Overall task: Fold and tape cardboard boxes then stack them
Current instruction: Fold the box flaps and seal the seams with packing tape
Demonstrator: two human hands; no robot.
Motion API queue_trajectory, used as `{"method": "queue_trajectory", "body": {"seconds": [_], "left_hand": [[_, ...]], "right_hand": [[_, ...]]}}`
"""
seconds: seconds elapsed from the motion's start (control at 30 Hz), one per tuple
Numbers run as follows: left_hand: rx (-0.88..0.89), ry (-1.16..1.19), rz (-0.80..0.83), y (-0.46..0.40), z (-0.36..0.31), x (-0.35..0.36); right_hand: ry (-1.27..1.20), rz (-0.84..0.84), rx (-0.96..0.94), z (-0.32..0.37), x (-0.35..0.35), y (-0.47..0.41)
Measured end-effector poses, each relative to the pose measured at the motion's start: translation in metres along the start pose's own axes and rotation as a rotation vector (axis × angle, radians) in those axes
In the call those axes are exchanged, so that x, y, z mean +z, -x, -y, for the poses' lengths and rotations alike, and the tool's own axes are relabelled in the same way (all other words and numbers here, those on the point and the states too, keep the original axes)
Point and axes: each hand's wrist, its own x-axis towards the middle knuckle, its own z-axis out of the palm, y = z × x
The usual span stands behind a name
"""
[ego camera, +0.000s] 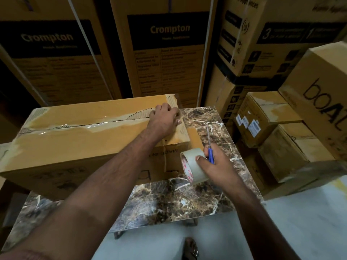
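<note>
A long cardboard box (78,136) lies on the marble-patterned table (172,201), its top seam covered with clear tape. My left hand (164,120) presses down on the box's right end, fingers curled over the far top corner. My right hand (216,164) grips a roll of clear tape (191,166) together with blue-handled scissors (210,145), just right of the box's near corner. A strip of tape (195,138) runs from the roll up to the box's right end.
Tall Crompton cartons (169,53) stand behind the table. Taped smaller boxes (266,117) and a boAt carton (323,109) are stacked at the right. Pale floor lies in front, with a sandalled foot (190,248) at the bottom edge.
</note>
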Motion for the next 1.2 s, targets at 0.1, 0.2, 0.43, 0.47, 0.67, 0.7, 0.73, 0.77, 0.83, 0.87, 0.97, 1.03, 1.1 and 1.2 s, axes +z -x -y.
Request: {"method": "queue_trajectory", "body": {"seconds": [0.1,0.2,0.43,0.47,0.67,0.7,0.73,0.77,0.83,0.87,0.97,1.03,1.1,1.2], "left_hand": [[0.008,-0.01,0.02,0.003,0.0,0.0],[0.066,-0.008,0.092,0.005,0.003,-0.01],[0.067,-0.089,0.327,0.027,-0.005,-0.01],[0.073,-0.081,0.32,0.03,-0.008,-0.007],[0.224,-0.138,0.243,0.049,-0.006,0.01],[0.238,-0.173,0.25,0.048,-0.004,0.01],[0.243,-0.206,0.254,0.047,-0.004,0.01],[0.238,-0.224,0.256,0.047,-0.005,0.011],[0.211,-0.218,0.244,0.049,-0.014,0.013],[0.192,-0.207,0.245,0.05,-0.018,0.013],[0.139,-0.176,0.331,0.049,-0.023,0.009],[0.141,-0.159,0.39,0.046,-0.021,0.005],[0.153,-0.142,0.407,0.045,-0.02,0.001],[0.179,-0.166,0.309,0.052,-0.019,0.006]], "right_hand": [[-0.004,0.009,0.005,-0.008,0.005,0.001],[0.007,0.003,0.034,-0.016,0.01,0.001],[0.028,-0.047,0.066,-0.026,0.03,-0.006],[0.036,-0.056,0.065,-0.028,0.033,-0.006],[0.077,-0.113,0.086,-0.034,0.045,-0.011],[0.074,-0.132,0.095,-0.034,0.049,-0.012],[0.055,-0.153,0.103,-0.034,0.051,-0.013],[0.033,-0.168,0.109,-0.034,0.053,-0.013],[0.025,-0.188,0.114,-0.034,0.054,-0.016],[0.032,-0.196,0.114,-0.034,0.054,-0.018],[0.045,-0.198,0.097,-0.036,0.058,-0.018],[0.048,-0.201,0.077,-0.04,0.061,-0.016],[0.064,-0.204,0.061,-0.044,0.06,-0.014],[0.074,-0.216,0.04,-0.046,0.057,-0.017]]}}
